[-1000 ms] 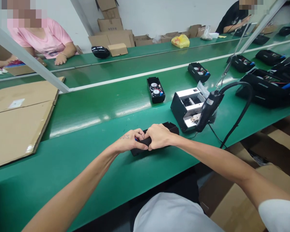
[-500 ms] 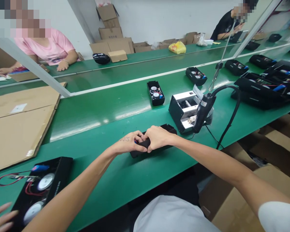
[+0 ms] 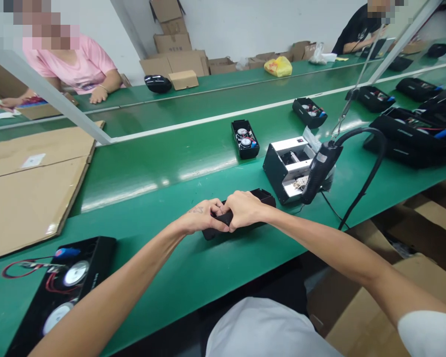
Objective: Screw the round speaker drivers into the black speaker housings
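Note:
On the green bench in front of me lies a black speaker housing (image 3: 264, 197), partly covered by my hands. My left hand (image 3: 204, 216) is closed on its left part, thumb and fingers pinching at the near wall. Right against it, my right hand (image 3: 244, 210) also grips the housing, knuckles up. What sits inside the housing under my fingers is hidden. Beyond my right hand stands a black and silver screw feeder (image 3: 278, 171), with a black electric screwdriver (image 3: 320, 171) hanging in front of it.
At the lower left rests an open speaker (image 3: 96, 263) with loose wires. Another open speaker (image 3: 245, 140) sits on the belt, and several more (image 3: 412, 134) are piled at right. Flattened cardboard (image 3: 32, 198) covers the left side. A co-worker (image 3: 74, 69) sits across the bench.
My hands stay on the housing with almost the same grip. The view has shifted slightly. Another person's hand at the lower left has gone out of view.

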{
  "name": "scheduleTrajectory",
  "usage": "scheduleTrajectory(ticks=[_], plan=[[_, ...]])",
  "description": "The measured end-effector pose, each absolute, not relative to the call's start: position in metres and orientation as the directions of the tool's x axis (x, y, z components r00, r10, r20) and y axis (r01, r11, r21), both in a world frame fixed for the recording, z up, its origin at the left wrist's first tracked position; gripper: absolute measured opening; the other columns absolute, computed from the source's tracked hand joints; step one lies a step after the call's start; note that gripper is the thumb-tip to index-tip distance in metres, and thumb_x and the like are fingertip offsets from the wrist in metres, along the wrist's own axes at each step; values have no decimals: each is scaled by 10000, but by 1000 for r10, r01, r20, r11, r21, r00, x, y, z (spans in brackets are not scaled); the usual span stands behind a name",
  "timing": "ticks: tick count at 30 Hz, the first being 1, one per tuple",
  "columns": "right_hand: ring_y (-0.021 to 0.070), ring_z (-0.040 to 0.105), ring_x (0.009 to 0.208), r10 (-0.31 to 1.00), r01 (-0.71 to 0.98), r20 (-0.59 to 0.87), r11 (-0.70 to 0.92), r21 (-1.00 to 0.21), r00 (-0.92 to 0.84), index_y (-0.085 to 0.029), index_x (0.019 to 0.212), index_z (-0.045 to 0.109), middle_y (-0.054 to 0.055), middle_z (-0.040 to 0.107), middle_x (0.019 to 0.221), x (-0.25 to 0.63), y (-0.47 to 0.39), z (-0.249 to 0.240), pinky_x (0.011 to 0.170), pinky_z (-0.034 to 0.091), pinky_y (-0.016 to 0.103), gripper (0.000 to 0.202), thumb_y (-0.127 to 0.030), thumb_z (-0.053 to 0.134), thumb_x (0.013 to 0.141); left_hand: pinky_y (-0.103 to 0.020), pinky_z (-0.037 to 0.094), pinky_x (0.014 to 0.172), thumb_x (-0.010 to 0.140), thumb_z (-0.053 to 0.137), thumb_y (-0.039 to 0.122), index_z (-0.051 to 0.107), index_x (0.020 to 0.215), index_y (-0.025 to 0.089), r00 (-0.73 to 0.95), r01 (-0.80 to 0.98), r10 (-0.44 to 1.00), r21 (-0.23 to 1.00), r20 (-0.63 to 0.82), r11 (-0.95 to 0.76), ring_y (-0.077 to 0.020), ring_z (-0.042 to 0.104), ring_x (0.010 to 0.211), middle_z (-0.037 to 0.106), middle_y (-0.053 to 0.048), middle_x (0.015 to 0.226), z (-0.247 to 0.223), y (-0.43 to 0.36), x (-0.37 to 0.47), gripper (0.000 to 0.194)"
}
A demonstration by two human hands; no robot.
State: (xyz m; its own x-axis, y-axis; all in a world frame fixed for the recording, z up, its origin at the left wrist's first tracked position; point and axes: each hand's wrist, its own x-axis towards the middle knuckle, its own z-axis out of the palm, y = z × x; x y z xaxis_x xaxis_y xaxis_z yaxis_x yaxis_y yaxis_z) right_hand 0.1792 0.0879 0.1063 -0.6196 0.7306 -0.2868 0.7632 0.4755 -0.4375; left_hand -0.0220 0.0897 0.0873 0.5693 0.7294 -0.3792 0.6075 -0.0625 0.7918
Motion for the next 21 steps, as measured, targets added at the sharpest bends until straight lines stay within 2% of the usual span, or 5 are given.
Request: scheduleTrajectory(ticks=[4,7,12,16,21], plan=[[300,746,972,697,710,-220,562,-424,-683,-259,1040,841,62,811,881,190,66,111,808,515,360,276,-347,849,779,-360,517,869,643,905,471,706,603,227,570,629,760,761,-313,-158,-216,626,953,663,-7,998,84,80,-22,317],[297,685,1228,717,597,95,640,-484,-691,-225,1245,768,103,805,1222,217,32,115,1056,518,429,357,-197,776,889,-486,484,1048,653,929,404,739,654,246,547,652,809,716,-216,-250,-318,603,1173,679,-32,1020,76,54,-19,247],[259,698,1059,620,600,734,486,-636,276,-269,1258,730,83,728,1179,299,6,112,931,584,431,316,-264,768,945,-698,371,1130,754,855,208,781,772,278,564,709,818,444,109,-548,-457,482,1454,744,-50,1044,45,4,-15,103],[297,653,1194,633,538,529,203,-818,566,-235,1392,641,143,619,1400,348,34,102,1037,546,511,550,-472,771,914,-671,383,1115,789,816,179,749,789,273,584,691,750,294,310,-660,-445,529,1434,759,-38,1001,26,-8,-17,116],[243,732,884,811,337,324,168,-926,487,-219,1022,669,49,769,933,348,56,85,889,614,441,374,-471,855,818,-631,386,1096,799,795,198,733,803,294,591,676,706,237,391,-697,-430,555,1410,772,-20,986,21,-9,-18,115]])
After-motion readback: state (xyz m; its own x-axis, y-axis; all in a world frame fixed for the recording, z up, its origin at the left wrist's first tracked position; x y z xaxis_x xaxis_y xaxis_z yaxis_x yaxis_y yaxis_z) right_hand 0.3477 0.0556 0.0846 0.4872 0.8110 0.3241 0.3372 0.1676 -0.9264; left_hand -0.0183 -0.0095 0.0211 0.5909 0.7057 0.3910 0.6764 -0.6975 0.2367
